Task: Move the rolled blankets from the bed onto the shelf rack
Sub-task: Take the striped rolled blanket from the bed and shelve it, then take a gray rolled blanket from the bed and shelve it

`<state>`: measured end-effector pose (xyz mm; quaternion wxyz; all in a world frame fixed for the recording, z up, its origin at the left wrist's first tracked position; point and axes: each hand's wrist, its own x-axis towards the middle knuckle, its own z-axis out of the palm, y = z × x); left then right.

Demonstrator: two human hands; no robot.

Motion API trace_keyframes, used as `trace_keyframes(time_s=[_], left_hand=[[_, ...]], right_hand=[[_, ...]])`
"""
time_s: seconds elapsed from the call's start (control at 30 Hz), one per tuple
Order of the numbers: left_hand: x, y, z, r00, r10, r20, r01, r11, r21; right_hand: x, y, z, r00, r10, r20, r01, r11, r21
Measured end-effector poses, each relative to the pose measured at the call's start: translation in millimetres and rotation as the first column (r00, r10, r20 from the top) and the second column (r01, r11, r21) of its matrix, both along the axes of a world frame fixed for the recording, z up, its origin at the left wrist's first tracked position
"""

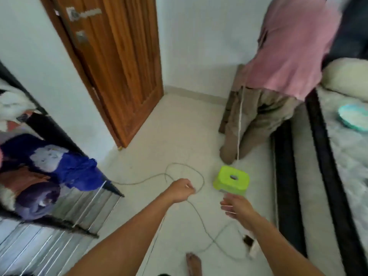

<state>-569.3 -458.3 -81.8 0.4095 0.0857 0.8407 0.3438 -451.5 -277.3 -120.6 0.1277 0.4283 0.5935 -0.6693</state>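
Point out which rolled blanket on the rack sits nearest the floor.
The purple rolled blanket, on the shelf rack with its spiral end toward the camera. The orange roll and the blue one lie above it.

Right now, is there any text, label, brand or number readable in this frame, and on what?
None is readable.
Blue blanket on the rack: a pale printed patch, too blurred to tell whether it holds words.
Green stool: no marking shows.
Door, with its handle plate: no text visible.
Small dark item on the floor by the cord: too blurred to read.
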Motion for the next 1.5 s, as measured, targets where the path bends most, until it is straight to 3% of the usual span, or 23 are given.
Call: trace_keyframes(time_s=[0.1,0.23,0.5,0.67,0.87,1.1,1.27,1.5], left_hand=[[33.9,73.6,5.9,0.985,-0.167,0.045,0.161,0.980,0.116],[95.7,154.4,-3.0,0.932,-0.339,0.127,0.315,0.933,0.172],[249.3,281.9,-14.6,0.705,-0.692,0.156,0.675,0.722,0.150],[319.9,379.4,-23.8,0.612,-0.777,0.144,0.778,0.625,0.068],[389.3,491.8,-28.8,0.581,-0.811,0.068,0.813,0.582,-0.009],[438.8,585.4,-35.5,0.535,-0.844,-0.043,0.841,0.537,-0.069],[449.8,604.7,-48.5,0.516,-0.853,0.072,0.851,0.503,-0.150],[450.4,594.1,-61.3,0.534,-0.836,0.129,0.840,0.506,-0.197]], right_hand=[[81.0,57.7,16.3,0.914,-0.394,-0.091,0.391,0.919,-0.058],[211.4,87.6,22.3,0.609,-0.788,-0.096,0.765,0.615,-0.191],[388.4,104.9,-1.9,0.160,-0.987,-0.008,0.952,0.157,-0.262],[438.3,161.2,-24.0,0.025,-0.999,0.037,0.950,0.012,-0.311],[487.9,262.2,-33.8,0.022,-1.000,0.022,0.956,0.014,-0.292],[510.5,357.1,-53.4,0.178,-0.982,0.070,0.972,0.164,-0.167],[497.2,378.3,-62.4,0.323,-0.944,0.065,0.922,0.298,-0.248],[485.4,384.6,-80.1,0.373,-0.925,0.075,0.891,0.335,-0.306]])
